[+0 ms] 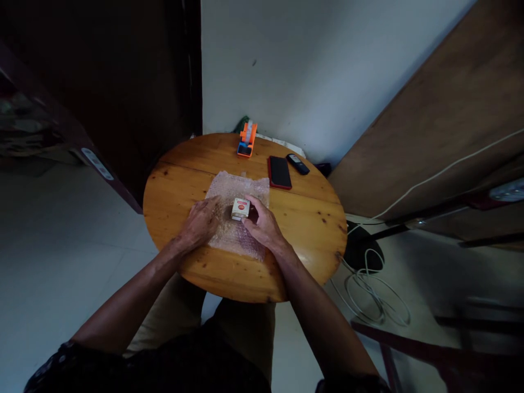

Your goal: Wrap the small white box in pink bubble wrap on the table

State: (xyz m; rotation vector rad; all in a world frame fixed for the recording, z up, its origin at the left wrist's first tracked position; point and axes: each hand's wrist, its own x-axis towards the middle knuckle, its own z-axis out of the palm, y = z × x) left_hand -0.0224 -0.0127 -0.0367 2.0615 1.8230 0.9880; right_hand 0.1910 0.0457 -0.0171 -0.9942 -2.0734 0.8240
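Observation:
A sheet of bubble wrap [235,240] lies spread on the round wooden table [303,240]. On its middle sits a small white box [240,208] with a red mark on top. My right hand [264,222] holds the box from its right side, thumb at the near edge and fingers at the far edge. My left hand [201,221] rests flat with its fingers apart on the left edge of the bubble wrap, away from the box.
An orange and blue tape dispenser [246,140] stands at the table's far edge. Right of it lie a dark phone with a red edge [280,172] and a small black keypad phone [298,164]. A coiled white cable [374,295] lies on the floor at the right.

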